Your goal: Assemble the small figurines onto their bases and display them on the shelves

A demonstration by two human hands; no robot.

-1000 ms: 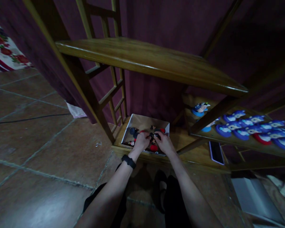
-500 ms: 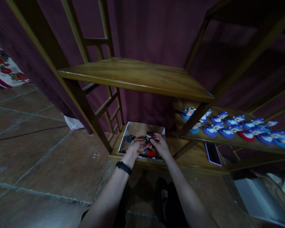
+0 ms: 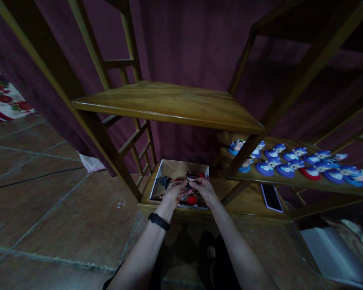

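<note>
Over a shallow white box [image 3: 155,186] on the bottom shelf, both my hands meet around a small dark figurine [image 3: 190,176]. Its black-topped head pokes up between my fingertips, while its lower part is hidden. My left hand [image 3: 176,191], with a black band at the wrist, closes on it from the left. From the other side my right hand [image 3: 203,187] pinches it. Inside the box lie other dark figurines [image 3: 164,181] and a red round piece [image 3: 192,200], partly covered by my hands.
A wooden shelf board [image 3: 169,102] spans above my hands. To the right, rows of blue-and-white figurines [image 3: 290,167] stand on a raised shelf, with a phone [image 3: 271,197] below. A pale box [image 3: 332,253] sits on the floor at lower right.
The small figurine has turned in my hands, its head now showing where more of its dark body showed before. Both hands remain over the box. The view has shifted slightly.
</note>
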